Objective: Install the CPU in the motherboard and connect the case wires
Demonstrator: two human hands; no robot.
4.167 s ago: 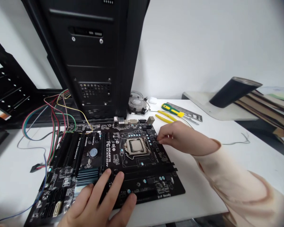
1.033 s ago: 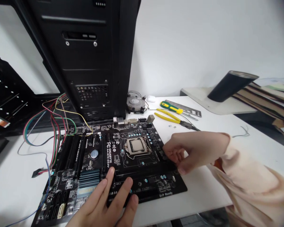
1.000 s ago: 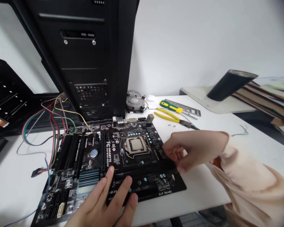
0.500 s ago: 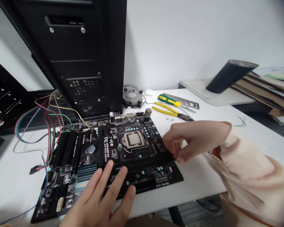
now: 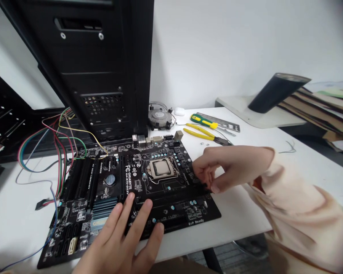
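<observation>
A black Gigabyte motherboard [image 5: 157, 198] lies flat on the white table, with a silver processor [image 5: 162, 167] seated in its socket. My left hand [image 5: 125, 239] rests on the board's near edge, fingers spread, beside the blue heatsink [image 5: 101, 213]. At the right edge, my right hand [image 5: 228, 167] is closed, with thumb and curled fingers at the end of the long black memory slots [image 5: 165, 197]. What lies between its fingertips is too small and dark to make out.
Behind the board stands a black computer case [image 5: 108, 76], with coloured wires [image 5: 57, 140] trailing left. A round cooler [image 5: 160, 118], green-yellow screwdriver [image 5: 203, 121], yellow-handled pliers [image 5: 217, 139] and metal slotted plate [image 5: 230, 125] lie at the back. A dark cylinder [image 5: 277, 93] leans by stacked papers [image 5: 308, 108] at right.
My right hand has shifted slightly left at the end of the memory slots, its fingers still curled. The left hand stays almost in place on the board.
</observation>
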